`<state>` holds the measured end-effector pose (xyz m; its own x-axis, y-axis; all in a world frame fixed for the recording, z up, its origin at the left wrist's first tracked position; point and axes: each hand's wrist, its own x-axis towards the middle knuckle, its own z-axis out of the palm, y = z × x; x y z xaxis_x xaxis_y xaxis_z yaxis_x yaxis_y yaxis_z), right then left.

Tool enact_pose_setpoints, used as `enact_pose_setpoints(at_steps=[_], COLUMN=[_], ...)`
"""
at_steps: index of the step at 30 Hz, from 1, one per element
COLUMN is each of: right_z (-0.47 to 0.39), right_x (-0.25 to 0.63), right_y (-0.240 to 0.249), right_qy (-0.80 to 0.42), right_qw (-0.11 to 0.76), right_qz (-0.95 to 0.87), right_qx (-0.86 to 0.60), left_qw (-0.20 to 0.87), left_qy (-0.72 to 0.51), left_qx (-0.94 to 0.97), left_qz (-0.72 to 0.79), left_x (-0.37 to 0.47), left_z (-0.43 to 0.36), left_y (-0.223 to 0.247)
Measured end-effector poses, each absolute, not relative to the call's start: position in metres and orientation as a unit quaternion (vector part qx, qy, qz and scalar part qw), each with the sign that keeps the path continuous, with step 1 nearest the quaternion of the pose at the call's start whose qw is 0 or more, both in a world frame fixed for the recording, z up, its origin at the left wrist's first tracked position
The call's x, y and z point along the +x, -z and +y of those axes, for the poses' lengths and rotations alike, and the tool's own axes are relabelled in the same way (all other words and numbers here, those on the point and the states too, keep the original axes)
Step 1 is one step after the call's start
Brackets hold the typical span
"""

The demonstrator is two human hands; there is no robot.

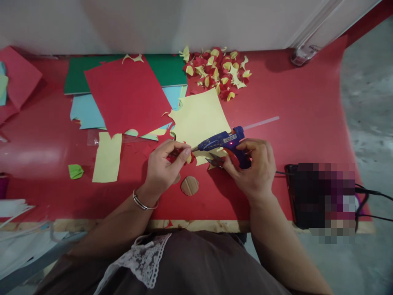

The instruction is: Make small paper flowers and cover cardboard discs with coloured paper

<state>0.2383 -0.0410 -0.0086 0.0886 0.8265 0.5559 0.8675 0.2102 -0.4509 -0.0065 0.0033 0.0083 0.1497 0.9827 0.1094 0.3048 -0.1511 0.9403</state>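
Note:
My right hand (256, 166) is closed around the handle of a blue hot glue gun (215, 141); a small light glows on its side. A clear glue stick (262, 122) pokes out of its back end. Between thumb and fingers, my left hand (166, 164) pinches a small red and yellow paper piece (188, 158), mostly hidden by the fingers. The gun's metal tip is at this piece. Dark scissors (215, 161) show beside my right thumb; whether they lie on the table or touch the hand I cannot tell. A round cardboard disc (189, 186) lies just below.
A pale yellow sheet (199, 114) lies under the gun. Red paper (129, 94) covers blue and green sheets at left. Red and yellow paper pieces (217, 73) are heaped at the back. A yellow strip (107, 157) and green scrap (75, 171) lie left, a phone-like dark object (291, 196) right.

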Motion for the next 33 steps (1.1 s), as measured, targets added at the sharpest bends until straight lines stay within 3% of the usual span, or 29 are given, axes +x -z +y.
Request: enact_pose_setpoints(at_steps=[33], right_z=[-0.0403], right_x=[0.2366], right_y=[0.0057], right_qy=[0.041], right_qw=[0.401], right_qz=[-0.685], right_qx=[-0.607], left_qw=[0.449], left_qy=[-0.404], left_qx=[0.597], left_qz=[0.528], left_x=[-0.0063], left_z=[0.0001], left_y=[-0.0051])
